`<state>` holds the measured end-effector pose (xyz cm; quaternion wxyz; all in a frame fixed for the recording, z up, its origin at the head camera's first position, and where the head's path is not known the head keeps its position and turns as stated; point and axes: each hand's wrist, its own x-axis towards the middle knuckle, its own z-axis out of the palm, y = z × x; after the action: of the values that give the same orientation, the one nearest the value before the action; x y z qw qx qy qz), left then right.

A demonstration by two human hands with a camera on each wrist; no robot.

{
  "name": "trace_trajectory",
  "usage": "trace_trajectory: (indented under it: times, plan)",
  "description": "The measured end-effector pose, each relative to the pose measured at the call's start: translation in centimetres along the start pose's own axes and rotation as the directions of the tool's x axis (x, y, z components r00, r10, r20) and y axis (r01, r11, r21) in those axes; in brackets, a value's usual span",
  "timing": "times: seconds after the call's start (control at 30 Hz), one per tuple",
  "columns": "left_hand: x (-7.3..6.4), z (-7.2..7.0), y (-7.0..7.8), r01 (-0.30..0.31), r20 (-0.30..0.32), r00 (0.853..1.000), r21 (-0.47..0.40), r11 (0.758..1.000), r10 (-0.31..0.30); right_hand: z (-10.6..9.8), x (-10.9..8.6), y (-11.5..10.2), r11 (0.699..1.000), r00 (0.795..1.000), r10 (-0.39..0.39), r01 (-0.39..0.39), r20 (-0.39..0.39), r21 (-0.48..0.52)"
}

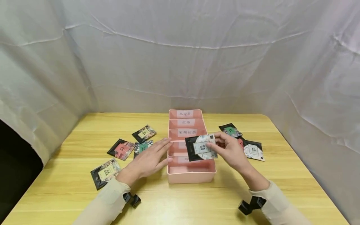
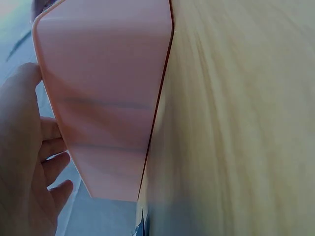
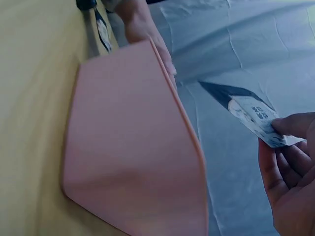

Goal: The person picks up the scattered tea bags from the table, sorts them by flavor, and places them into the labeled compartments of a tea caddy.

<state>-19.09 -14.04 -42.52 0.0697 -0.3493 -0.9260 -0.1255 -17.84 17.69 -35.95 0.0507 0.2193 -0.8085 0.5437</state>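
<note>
My right hand pinches a black and white tea sachet by its right end, thumb on its printed face. The sachet hangs over the front compartments of a long pink divided box; in the right wrist view the sachet is above the box's rim. My left hand lies along the box's left side with its fingers straight. In the left wrist view the fingertips are right at the rim. White labels with Chinese characters mark the compartments, the front ones partly hidden behind the sachet.
Left of the box lie several sachets: two with yellow labels, a red one and a green one, partly behind my left hand. To the right are a green-labelled sachet, a white one and a mostly covered red one. A pale curtain surrounds the table.
</note>
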Motion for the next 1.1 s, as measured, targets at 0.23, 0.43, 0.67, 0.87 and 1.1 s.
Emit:
trace_trajectory:
  times: [0.23, 0.43, 0.67, 0.87, 1.1]
  plan:
    - [0.1, 0.0, -0.2, -0.05, -0.039, 0.998, 0.029, 0.998, 0.051, -1.5, 1.7, 0.4, 0.997, 0.998, 0.017, -0.021, -0.063, -0.069]
    - [0.1, -0.1, -0.2, -0.074, -0.046, 0.996, 0.033, 0.997, 0.076, -2.2, 2.8, 0.9, 0.995, 0.998, 0.058, -0.06, -0.025, -0.077]
    - [-0.1, -0.1, -0.3, -0.075, -0.057, 0.996, 0.019, 0.997, 0.076, -2.4, 3.9, 0.8, 0.994, 0.998, 0.055, -0.052, 0.033, -0.098]
    - [-0.1, -0.1, -0.3, -0.091, -0.059, 0.994, 0.03, 0.995, 0.092, -2.1, 4.5, 0.5, 0.991, 0.998, 0.05, -0.044, 0.046, -0.128]
    - [-0.1, -0.1, -0.3, -0.095, -0.036, 0.995, 0.032, 0.995, 0.096, -1.0, 5.4, 1.0, 0.971, 0.997, -0.056, 0.068, 0.058, -0.229]
